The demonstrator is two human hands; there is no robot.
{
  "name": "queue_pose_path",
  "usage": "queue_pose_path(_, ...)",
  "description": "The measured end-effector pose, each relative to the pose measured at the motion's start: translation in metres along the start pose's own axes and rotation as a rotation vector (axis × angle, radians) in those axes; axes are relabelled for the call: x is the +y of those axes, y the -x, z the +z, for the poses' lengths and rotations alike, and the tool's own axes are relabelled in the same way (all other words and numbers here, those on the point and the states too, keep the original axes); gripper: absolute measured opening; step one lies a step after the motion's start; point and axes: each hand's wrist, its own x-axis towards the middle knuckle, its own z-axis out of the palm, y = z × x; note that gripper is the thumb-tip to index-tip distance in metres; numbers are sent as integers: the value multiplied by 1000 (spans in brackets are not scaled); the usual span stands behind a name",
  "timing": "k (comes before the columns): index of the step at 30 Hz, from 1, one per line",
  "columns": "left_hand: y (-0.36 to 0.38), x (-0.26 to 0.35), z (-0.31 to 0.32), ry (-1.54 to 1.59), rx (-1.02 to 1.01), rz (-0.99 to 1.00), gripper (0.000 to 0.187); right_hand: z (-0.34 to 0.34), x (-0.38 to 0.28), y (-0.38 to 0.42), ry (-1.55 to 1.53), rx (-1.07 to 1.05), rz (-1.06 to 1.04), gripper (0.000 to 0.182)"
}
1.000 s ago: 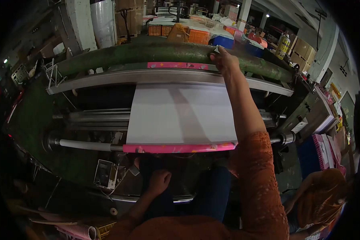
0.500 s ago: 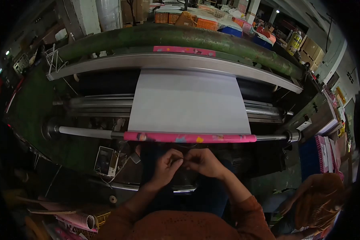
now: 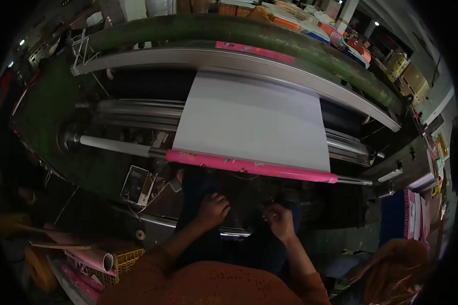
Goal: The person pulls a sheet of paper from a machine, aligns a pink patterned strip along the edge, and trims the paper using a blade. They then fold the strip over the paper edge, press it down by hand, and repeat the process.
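Observation:
My left hand (image 3: 213, 209) is closed, its fingers curled in over my left thigh; whatever it may hold is hidden. To the right, my right hand (image 3: 280, 222) also has its fingers bent together above my other leg, and I cannot make out anything in the grip. Both hands are apart from each other and below the pink patterned roll (image 3: 249, 165). That roll is wound on a metal shaft (image 3: 353, 180). A wide white sheet (image 3: 254, 122) runs from the machine down to the roll.
A metal crossbar (image 3: 239, 63) and a green roller (image 3: 198, 28) span the machine behind the sheet. A small box-shaped device (image 3: 136, 185) sits at left. Another person (image 3: 397, 269) is at lower right. A yellow crate (image 3: 129, 262) stands at lower left.
My hands, which were together at the fingertips, have moved apart and lower. The view has tilted, so the roll and machine slant down to the right.

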Motion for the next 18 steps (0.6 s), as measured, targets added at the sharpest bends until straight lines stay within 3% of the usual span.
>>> queue_pose_path(1,-4,2,-5,26,76,33,17,-12,-34,-7,-111,-9,-20,3)
queue_pose_path(3,-11,12,-26,47,156,44,17,-27,-97,-32,-60,85,-303,1)
queue_pose_path(5,-20,34,-66,-77,537,312,25,-30,-152,-68,-88,54,-412,2)
queue_pose_path(8,-38,48,-113,-217,654,336,38,2,-204,-150,128,27,-648,5)
queue_pose_path(9,-44,48,-128,-219,651,322,38,21,-208,-179,208,17,-726,7)
queue_pose_path(11,-57,42,-149,-222,442,95,50,56,-216,-222,261,-61,-754,9)
queue_pose_path(13,-61,22,-155,-279,427,98,54,80,-218,-237,326,-112,-765,9)
queue_pose_path(18,-68,-6,-155,-404,276,161,38,94,-218,-244,465,-216,-752,9)
